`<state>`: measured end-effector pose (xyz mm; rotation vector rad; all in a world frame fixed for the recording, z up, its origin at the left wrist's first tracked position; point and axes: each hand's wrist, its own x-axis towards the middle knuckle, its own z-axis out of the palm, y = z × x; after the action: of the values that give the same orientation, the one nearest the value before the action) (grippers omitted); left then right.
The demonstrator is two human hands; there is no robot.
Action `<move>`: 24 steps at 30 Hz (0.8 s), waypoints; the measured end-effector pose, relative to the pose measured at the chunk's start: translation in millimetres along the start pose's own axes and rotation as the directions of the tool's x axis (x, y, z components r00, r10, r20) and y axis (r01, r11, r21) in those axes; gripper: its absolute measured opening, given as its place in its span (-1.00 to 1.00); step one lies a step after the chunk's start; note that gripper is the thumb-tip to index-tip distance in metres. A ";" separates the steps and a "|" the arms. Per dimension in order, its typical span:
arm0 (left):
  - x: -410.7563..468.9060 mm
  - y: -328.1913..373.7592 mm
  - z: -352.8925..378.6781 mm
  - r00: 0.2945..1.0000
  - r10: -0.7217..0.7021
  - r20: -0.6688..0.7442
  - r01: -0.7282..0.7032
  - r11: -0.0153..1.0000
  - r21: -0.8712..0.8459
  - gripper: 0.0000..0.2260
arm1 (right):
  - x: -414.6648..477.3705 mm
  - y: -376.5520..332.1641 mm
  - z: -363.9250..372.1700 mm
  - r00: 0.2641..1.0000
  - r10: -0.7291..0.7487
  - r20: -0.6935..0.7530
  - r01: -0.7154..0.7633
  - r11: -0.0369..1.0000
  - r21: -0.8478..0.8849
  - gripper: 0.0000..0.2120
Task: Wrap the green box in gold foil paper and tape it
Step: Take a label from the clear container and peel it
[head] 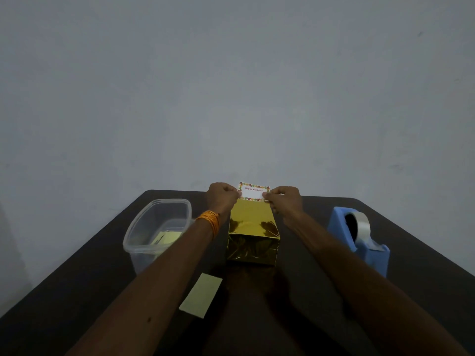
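The box [250, 250] is standing upright at the middle of the dark surface [321, 317], between the two forearms. Gold foil [253, 217] is hiding every face of it that shows. The light is dim, and creases and reflections are blurring the front face.

Past the box's far top edge, both hands are holding up a small card [254, 192] with a coloured border. The left hand [222, 199] is pinching its left end with curled fingers [237, 194], and the right hand [284, 200] is pinching its right end with its fingers [268, 195]. The card's red print is too small to read surely. Whether its lower edge is touching the foil cannot be told.

A clear tub [159, 209] is sitting left of the box, holding pale yellow paper [167, 237] at its bottom. The left forearm is crossing its near corner.

A yellow slip [201, 295] is lying flat nearer the person. Right of the box, a blue dispenser [375, 258] is carrying a tape roll [361, 222].
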<state>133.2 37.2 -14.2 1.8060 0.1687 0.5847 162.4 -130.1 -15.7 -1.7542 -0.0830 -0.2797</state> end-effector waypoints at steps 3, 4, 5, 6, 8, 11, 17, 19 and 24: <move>12.9 -8.2 6.1 0.998 -0.046 -0.030 0.047 0.999 0.027 -0.85 | 11.1 7.5 5.3 1.000 0.001 -0.007 -0.001 0.998 -0.068 -0.85; 17.3 -9.3 9.0 0.998 -0.060 -0.038 0.061 0.998 0.035 -0.81 | 15.9 8.8 6.8 1.000 0.000 -0.013 -0.001 0.996 -0.085 -0.83; 19.4 -10.9 10.8 0.997 -0.070 -0.043 0.072 0.996 0.052 -0.79 | 18.5 10.0 8.1 1.000 -0.004 -0.022 0.002 0.994 -0.112 -0.81; 22.6 -11.8 13.1 0.996 -0.074 -0.047 0.077 0.994 0.076 -0.77 | 23.1 10.6 9.4 0.999 -0.006 -0.032 0.001 0.990 -0.143 -0.80; 27.1 -15.2 16.7 0.996 -0.071 -0.051 0.077 0.989 0.124 -0.77 | 30.1 12.7 12.1 0.999 -0.002 -0.046 -0.008 0.978 -0.210 -0.80; 29.7 -21.3 19.3 0.997 -0.061 -0.055 0.069 0.984 0.163 -0.77 | 34.3 18.7 16.1 0.999 0.006 -0.049 -0.019 0.965 -0.260 -0.79; 30.9 -30.7 20.0 0.997 -0.034 -0.068 0.047 0.979 0.199 -0.79 | 35.4 25.4 20.3 0.998 -0.036 -0.042 0.020 0.943 -0.333 -0.80; 31.6 -33.9 22.1 0.996 -0.029 -0.081 0.045 0.978 0.204 -0.79 | 34.5 25.4 22.1 0.997 -0.065 -0.042 0.045 0.930 -0.365 -0.82; 28.0 -38.4 27.8 0.995 0.017 -0.096 0.005 0.976 0.218 -0.85 | 35.3 30.0 25.7 0.991 -0.131 -0.025 0.108 0.896 -0.431 -0.83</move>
<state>177.4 36.9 -47.1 1.9916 0.3037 0.6801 206.5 -114.6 -40.7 -2.1840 -0.0959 -0.4619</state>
